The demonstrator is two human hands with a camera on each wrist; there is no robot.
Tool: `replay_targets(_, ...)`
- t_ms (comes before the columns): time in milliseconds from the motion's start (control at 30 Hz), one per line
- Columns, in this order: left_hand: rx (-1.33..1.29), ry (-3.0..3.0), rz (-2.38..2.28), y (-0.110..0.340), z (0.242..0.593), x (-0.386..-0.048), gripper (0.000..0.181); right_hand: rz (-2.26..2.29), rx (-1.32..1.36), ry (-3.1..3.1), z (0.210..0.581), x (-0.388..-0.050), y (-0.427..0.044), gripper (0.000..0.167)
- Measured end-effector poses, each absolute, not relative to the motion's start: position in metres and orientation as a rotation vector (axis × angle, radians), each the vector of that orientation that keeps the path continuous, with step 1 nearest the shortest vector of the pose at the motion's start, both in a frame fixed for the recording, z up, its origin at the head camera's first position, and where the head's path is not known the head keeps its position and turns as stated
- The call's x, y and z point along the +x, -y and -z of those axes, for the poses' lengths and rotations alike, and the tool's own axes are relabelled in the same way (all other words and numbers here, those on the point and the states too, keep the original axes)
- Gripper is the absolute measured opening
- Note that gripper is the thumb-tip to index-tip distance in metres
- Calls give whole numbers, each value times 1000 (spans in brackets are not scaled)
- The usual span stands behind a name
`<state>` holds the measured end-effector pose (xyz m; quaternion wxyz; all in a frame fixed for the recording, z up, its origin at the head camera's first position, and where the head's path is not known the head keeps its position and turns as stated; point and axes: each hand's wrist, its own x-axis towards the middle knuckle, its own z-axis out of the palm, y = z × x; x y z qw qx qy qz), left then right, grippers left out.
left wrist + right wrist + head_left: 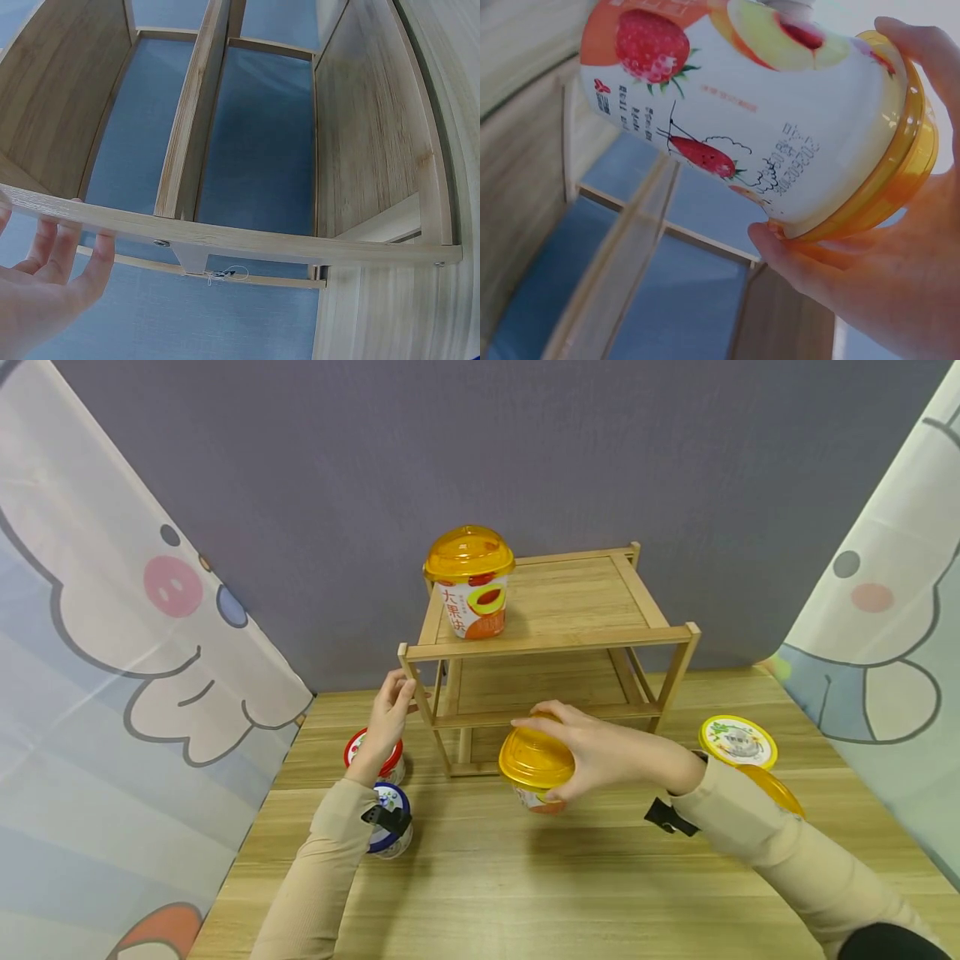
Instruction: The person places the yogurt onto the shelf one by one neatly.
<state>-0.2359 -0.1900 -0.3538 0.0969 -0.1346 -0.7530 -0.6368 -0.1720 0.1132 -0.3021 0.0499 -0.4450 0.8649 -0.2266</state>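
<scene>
My right hand [600, 752] grips a fruit cup with an orange domed lid [536, 760], held in front of the lower part of the wooden shelf [547, 646]. In the right wrist view the fingers and thumb [885, 262] hold the cup [735, 105] around its lid, the printed side showing. My left hand [392, 703] is at the shelf's left front post, its fingertips touching the wooden bar in the left wrist view [52, 285]. A similar cup [471, 583] stands upright at the left front of the top tier.
A red-lidded cup [390, 760] and a blue-lidded cup [393, 843] stand on the table left of the shelf, partly behind my left arm. To the right are a yellow-rimmed lid [738, 742] and an orange lid [776, 789], partly behind my right sleeve. A grey wall stands behind.
</scene>
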Motion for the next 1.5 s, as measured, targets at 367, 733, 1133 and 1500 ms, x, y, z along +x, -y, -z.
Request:
replay_targets(367, -388, 2216, 1892, 190, 355, -238, 27, 752, -1336, -2603, 269, -176, -126, 82)
replay_targets(733, -371, 2217, 1931, 183, 339, -224, 25, 779, -1399, -2600, 240, -182, -136, 82)
replay_targets(1133, -396, 2207, 1901, 190, 356, -237, 30, 773, -1434, -2660, 208, -184, -147, 82)
replay_targets(1500, -402, 2213, 1901, 191, 355, -237, 29, 717, -1555, -2736, 178, -189, -157, 83)
